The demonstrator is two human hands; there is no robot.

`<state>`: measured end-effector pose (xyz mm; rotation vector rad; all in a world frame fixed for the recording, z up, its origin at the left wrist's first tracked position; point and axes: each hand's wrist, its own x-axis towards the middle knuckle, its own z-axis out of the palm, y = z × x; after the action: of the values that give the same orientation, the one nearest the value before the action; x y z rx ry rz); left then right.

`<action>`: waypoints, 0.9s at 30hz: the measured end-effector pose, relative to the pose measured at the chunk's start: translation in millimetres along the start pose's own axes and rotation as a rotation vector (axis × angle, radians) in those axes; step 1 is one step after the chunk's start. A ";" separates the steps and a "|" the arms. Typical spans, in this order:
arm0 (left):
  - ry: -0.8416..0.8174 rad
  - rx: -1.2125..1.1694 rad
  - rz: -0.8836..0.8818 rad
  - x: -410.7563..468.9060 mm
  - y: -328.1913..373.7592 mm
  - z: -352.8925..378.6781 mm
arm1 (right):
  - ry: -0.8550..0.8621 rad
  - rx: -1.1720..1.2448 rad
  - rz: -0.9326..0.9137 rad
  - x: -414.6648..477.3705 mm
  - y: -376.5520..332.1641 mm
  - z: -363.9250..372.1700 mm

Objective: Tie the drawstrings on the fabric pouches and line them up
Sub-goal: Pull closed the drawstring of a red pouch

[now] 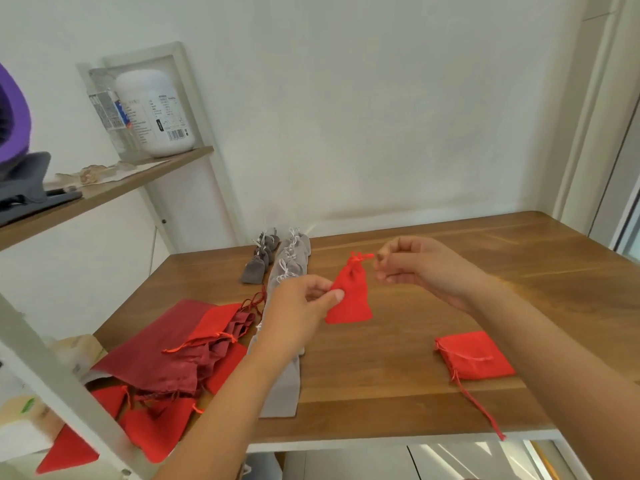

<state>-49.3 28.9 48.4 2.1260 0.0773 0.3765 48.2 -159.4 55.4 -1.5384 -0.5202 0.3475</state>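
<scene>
I have a small bright red fabric pouch [349,296] held just above the middle of the surface [450,258], its neck gathered tight and pointing away from me, its flat bottom toward me. My left hand [301,306] pinches the pouch's near-left edge between thumb and fingers. My right hand [415,268] has its fingers curled, and the fingertips pinch the end of the red drawstring [365,256] that sticks out from the neck. The surface is a brown wooden top set against a plain white wall, with a white-framed wooden shelf [114,188] to the left that carries a white bottle [156,112]. A second red pouch [474,356] lies flat near my right forearm, still open at the mouth, with its cord [481,407] trailing over the front edge. I count three dark grey pouches [258,263] in a short line toward the wall. Just beside them runs a line of light grey pouches [292,261] that overlap too much to count. At the left edge sits a heap of red and dark red pouches [194,348], also too tangled to count.
</scene>
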 end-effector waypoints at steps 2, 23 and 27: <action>0.009 -0.005 -0.088 29.4 -5.2 -2.2 | 0.072 -0.358 0.009 20.6 20.5 -12.3; -0.030 0.684 -0.368 241.0 -62.2 64.1 | -0.097 -1.012 -0.202 70.0 94.9 -50.1; -0.016 0.733 -0.343 242.9 -65.5 66.2 | -0.119 -1.014 -0.181 70.8 93.6 -50.6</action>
<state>207.2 60.2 18.2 2.7639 0.6468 0.1281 144.6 -163.7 -28.4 -2.4224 -1.0136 0.0070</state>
